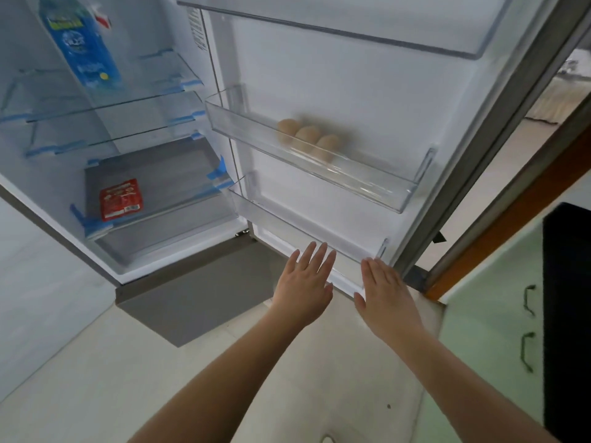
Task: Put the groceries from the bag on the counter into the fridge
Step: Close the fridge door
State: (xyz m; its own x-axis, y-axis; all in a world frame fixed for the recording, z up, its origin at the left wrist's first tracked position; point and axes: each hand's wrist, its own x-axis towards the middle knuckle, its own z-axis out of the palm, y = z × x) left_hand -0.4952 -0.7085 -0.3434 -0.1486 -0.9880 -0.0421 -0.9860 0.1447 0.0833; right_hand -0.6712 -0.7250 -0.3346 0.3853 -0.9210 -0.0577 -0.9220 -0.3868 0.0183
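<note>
The fridge stands open, its door (367,91) swung to the right. Three pale eggs (307,135) lie in the middle door bin (377,183). A blue bag (83,49) leans on an upper glass shelf. A red packet (120,199) lies flat on the lowest shelf, above the drawer. My left hand (305,282) and my right hand (385,292) reach forward side by side, fingers straight, palms down, both holding nothing. Their fingertips are at the front edge of the lowest door bin (287,215). No grocery bag or counter top is in view.
A green cabinet (489,302) with two dark handles stands at the right, beside a black panel (566,314). A wooden door frame (511,215) runs behind the fridge door. Pale tiled floor (319,372) lies under my arms.
</note>
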